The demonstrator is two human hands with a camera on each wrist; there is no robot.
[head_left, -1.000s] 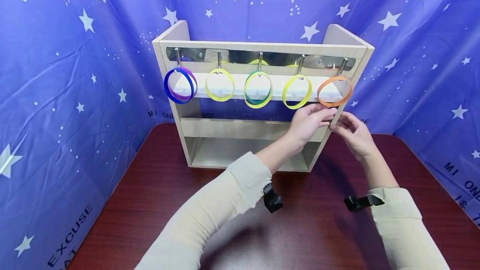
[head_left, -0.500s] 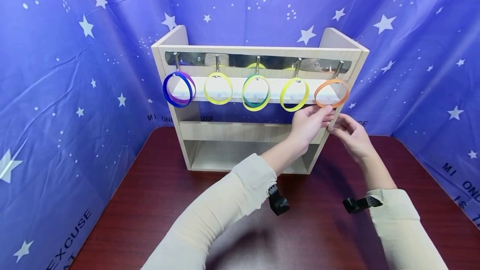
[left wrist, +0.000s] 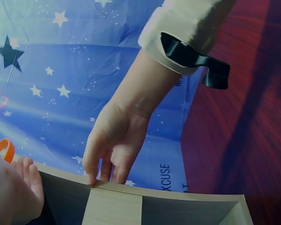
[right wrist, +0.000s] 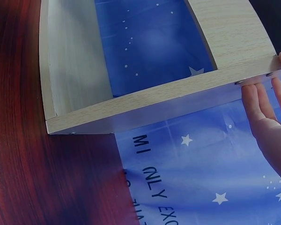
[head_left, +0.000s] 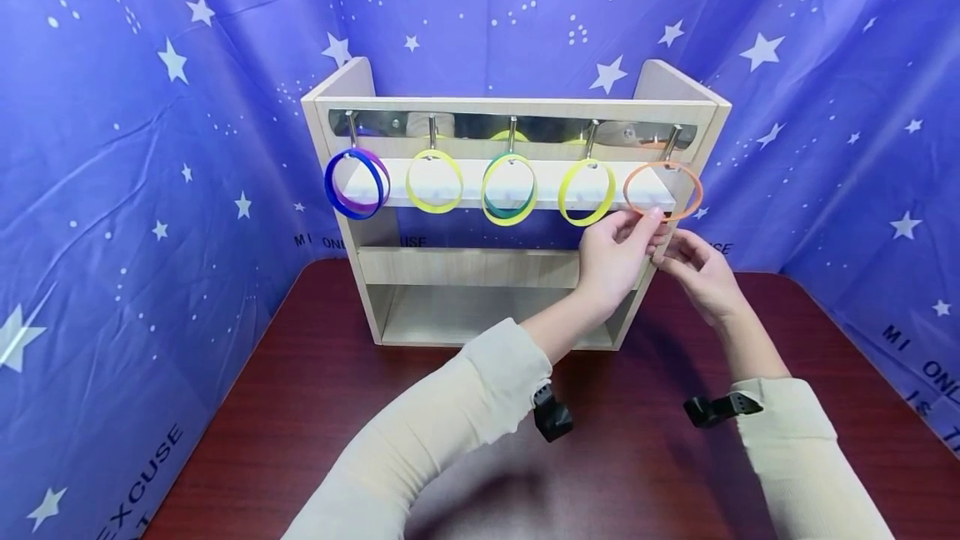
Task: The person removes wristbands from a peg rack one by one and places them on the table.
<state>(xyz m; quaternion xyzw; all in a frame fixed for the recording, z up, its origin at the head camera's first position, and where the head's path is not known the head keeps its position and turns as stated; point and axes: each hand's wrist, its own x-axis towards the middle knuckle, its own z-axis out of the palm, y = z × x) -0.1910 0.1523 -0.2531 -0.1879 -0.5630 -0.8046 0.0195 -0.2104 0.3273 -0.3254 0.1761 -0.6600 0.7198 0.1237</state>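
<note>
An orange wristband point(head_left: 690, 177) hangs tilted from the rightmost hook of a pale wooden rack point(head_left: 465, 265). My left hand point(head_left: 611, 261) pinches its lower edge, thumb uppermost; the other fingers are partly hidden beneath. In the left wrist view, that hand point(left wrist: 14, 192) is cut off by the left edge, with the orange wristband point(left wrist: 8, 150) above it. My right hand point(head_left: 705, 277) touches the rack's right side panel with its fingertips. The right wrist view shows the right hand's fingers point(right wrist: 255, 103) against the panel's outer face point(right wrist: 168, 105).
On the other hooks hang a blue wristband point(head_left: 330, 190) with a purple one, a yellow wristband point(head_left: 408, 182), a yellow wristband point(head_left: 486, 202) with a green one point(head_left: 525, 205), and another yellow wristband point(head_left: 564, 198). The rack stands on a dark red table point(head_left: 300, 407) before a starry blue curtain point(head_left: 480, 15).
My left thumb has come up onto the orange wristband's lower edge, and the band now tilts out flatter towards me. My right hand stays at the side panel. The head view has shifted slightly.
</note>
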